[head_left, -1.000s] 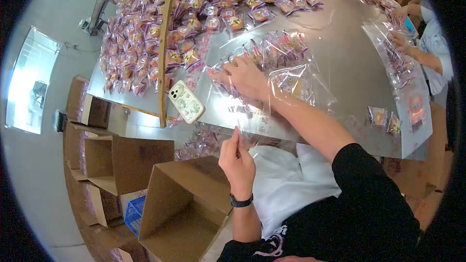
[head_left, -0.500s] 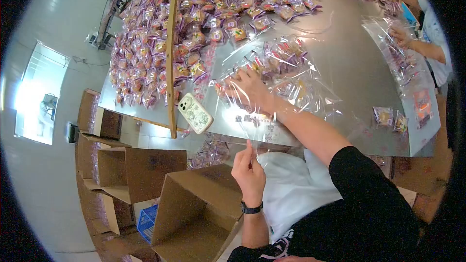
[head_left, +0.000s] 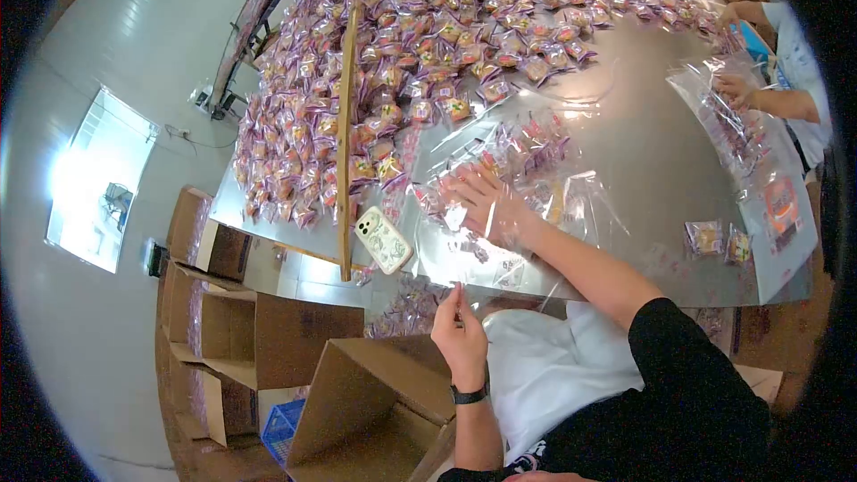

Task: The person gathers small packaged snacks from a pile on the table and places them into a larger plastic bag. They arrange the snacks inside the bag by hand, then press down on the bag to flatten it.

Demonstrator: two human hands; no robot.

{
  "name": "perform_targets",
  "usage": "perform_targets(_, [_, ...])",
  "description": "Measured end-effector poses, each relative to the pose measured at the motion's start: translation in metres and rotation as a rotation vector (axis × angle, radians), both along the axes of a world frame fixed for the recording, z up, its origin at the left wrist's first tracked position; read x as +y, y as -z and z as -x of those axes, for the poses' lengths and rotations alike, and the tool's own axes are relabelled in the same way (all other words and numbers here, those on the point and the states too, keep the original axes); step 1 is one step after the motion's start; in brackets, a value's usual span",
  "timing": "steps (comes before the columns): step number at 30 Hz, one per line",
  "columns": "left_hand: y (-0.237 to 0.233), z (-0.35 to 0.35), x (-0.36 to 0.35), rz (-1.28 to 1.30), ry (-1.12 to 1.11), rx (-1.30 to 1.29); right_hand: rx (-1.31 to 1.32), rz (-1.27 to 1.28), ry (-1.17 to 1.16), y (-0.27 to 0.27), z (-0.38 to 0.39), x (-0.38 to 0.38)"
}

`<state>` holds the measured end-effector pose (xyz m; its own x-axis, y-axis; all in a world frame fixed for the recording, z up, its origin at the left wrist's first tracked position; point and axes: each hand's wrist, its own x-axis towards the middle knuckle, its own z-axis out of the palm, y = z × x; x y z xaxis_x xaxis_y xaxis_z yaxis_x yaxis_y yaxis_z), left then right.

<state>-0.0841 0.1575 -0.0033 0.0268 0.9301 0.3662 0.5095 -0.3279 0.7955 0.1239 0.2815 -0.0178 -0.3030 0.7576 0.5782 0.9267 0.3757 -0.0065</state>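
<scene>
A large clear plastic bag [head_left: 580, 201] lies on the metal table, with several small wrapped snack packs [head_left: 536, 140] grouped inside it. My right hand [head_left: 491, 207] reaches in among the bag's film, its fingers stretched out over the packs at the left; whether it is under or over the film there is hard to tell. By the table's front edge, my left hand [head_left: 461, 335] is closed in a pinch on the bag's near edge. A phone in a pale patterned case [head_left: 384, 239] rests left of the bag.
Wrapped packs [head_left: 428, 45] cover the far and left table behind a wooden strip [head_left: 346, 143]. Two packs [head_left: 703, 238] lie at the right. A co-worker's hand [head_left: 736, 91] touches another filled bag [head_left: 745, 129]. Cardboard boxes [head_left: 357, 411] and a blue crate [head_left: 283, 428] stand below.
My right hand's fingers have spread out flatter over the packs in the bag. My left hand keeps its pinch. The whole view has shifted, so things appear lower and further right.
</scene>
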Motion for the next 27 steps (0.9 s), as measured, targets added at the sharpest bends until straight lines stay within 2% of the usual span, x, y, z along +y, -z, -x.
perform_targets(1, [-0.002, -0.002, -0.003, 0.019, -0.019, -0.008, -0.020, -0.053, 0.030, 0.005, -0.004, 0.002])
perform_targets(4, [0.003, 0.000, -0.003, 0.092, -0.029, -0.046, 0.156, -0.032, 0.045, -0.006, -0.014, -0.014])
perform_targets(5, [0.005, 0.002, -0.003, 0.121, -0.028, -0.061, 0.064, 0.193, 0.234, -0.014, -0.015, -0.018])
perform_targets(8, [0.002, 0.002, -0.001, 0.025, -0.025, -0.041, 0.080, 0.120, 0.350, -0.013, -0.032, -0.017])
perform_targets(12, [0.006, 0.004, 0.001, 0.042, -0.024, -0.062, 0.079, 0.058, 0.316, 0.003, -0.046, -0.005])
perform_targets(15, [0.011, 0.010, 0.000, 0.096, 0.000, -0.052, -0.046, 0.031, 0.351, 0.022, -0.058, 0.009])
perform_targets(17, [0.008, 0.011, -0.003, 0.121, 0.017, -0.043, 0.016, 0.034, 0.333, 0.033, -0.060, 0.020])
perform_targets(23, [0.013, 0.012, -0.010, 0.070, 0.043, -0.085, -0.008, 0.087, 0.435, 0.027, -0.049, 0.028])
perform_targets(27, [-0.008, 0.005, -0.012, 0.137, 0.007, -0.090, 0.001, 0.090, 0.400, 0.008, -0.044, 0.023])
